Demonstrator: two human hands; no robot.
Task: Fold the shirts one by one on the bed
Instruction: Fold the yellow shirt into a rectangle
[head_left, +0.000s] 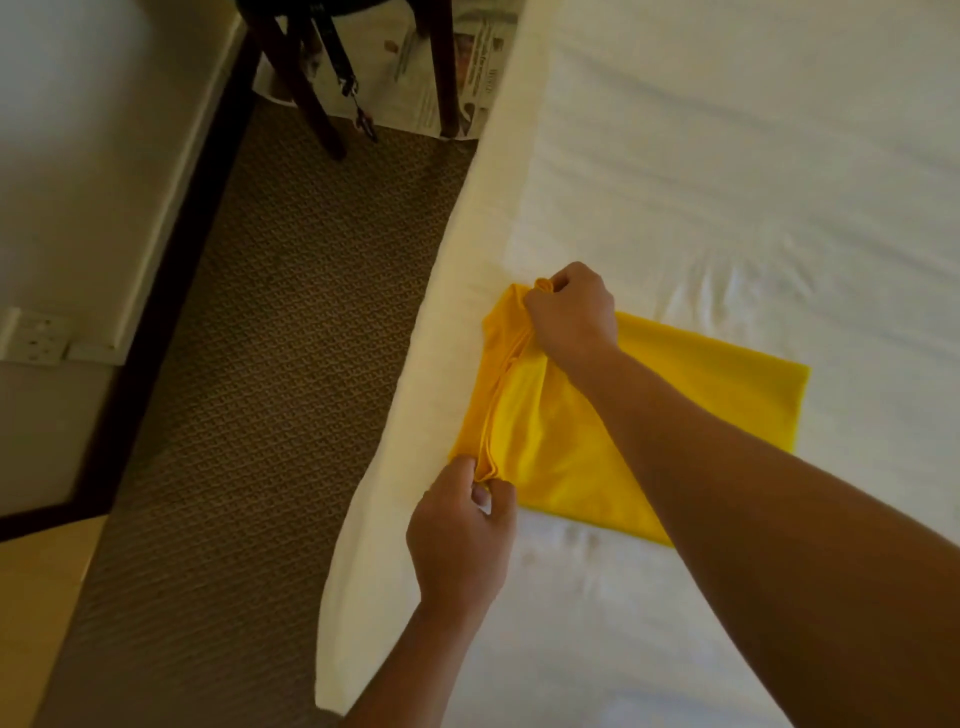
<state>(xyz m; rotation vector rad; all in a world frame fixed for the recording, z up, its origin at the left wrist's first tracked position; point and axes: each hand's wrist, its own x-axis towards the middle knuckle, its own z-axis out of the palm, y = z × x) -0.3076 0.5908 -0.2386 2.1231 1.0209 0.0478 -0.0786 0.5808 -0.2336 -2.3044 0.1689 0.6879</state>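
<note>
Near the left edge of the bed (727, 156), on its white sheet, lies a yellow shirt (561, 447), already folded into a rough rectangle whose far end runs toward the middle of the bed. Its bunched edge, with layered hems showing, faces the bed's left edge.

The right hand (571, 312) reaches across the shirt from the lower right, its forearm stretched diagonally over the fabric. The hand is seen from the back, knuckles up, fingers curled and pinching the far corner of the bunched edge, where a small loop of yellow cloth sticks up between thumb and fingers.

The left hand (460, 540) comes in from the bottom of the view, wrist bent slightly, just beside the bed's left edge. Its thumb and fingers are curled in and pinch the near corner of the same bunched edge, so both hands are grasping the shirt at opposite ends of that edge. The cloth between them is slightly gathered and wrinkled.

Beyond the bed's left edge is a patterned brown carpet (291, 364). At the top, dark wooden legs (311, 93) stand on a newspaper (467, 67) spread on the floor. A white wall socket (34, 335) sits on the wall at far left.
</note>
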